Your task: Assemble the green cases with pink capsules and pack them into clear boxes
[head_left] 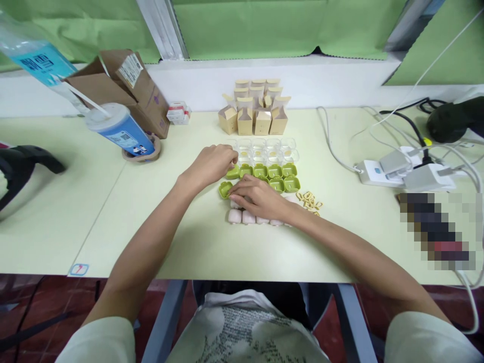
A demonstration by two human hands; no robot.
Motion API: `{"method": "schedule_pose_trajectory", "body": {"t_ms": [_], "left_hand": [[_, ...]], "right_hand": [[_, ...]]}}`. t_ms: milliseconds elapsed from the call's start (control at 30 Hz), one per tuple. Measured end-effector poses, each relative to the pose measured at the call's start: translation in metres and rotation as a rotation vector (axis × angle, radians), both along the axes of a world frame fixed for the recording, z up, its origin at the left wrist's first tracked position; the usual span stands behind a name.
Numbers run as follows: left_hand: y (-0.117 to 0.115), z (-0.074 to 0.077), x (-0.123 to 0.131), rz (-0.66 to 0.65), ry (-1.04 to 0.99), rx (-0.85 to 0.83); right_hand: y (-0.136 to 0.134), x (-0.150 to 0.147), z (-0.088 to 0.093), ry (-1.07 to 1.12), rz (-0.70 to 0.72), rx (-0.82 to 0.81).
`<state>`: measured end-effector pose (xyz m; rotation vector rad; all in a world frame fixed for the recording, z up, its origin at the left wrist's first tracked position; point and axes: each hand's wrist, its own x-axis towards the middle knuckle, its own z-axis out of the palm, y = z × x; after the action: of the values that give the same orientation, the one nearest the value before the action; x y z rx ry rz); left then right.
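My left hand [216,162] is closed, its fingertips curled down at the left end of a row of clear plastic cups [259,153]. Whatever it may hold is hidden. Just below its fingers lies a green piece [233,172], at the left of two rows of small green cups [277,185]. My right hand [257,197] reaches in from the right, fingers extended and thumb apart, with its tips by a separate green cup [226,189]. It partly covers rows of pale pink rounded pieces [235,217]. Small yellow rings [310,200] lie in a pile beside my right wrist.
Open small cardboard boxes [245,121] stand behind the cups. To the left are a blue-labelled tub [126,135], a brown carton [145,101] and a small white box [179,113]. A power strip [378,173] with cables lies at the right.
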<state>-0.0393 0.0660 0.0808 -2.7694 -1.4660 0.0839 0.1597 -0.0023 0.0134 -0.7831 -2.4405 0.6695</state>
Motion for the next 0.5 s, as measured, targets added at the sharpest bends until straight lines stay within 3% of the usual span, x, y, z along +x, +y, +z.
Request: {"method": "schedule_pose_trajectory", "body": {"t_ms": [500], "left_hand": [[-0.0033, 0.0093, 0.0009, 0.032, 0.021, -0.028]], "right_hand": [[0.0004, -0.0007, -0.0010, -0.015, 0.006, 0.011]]}}
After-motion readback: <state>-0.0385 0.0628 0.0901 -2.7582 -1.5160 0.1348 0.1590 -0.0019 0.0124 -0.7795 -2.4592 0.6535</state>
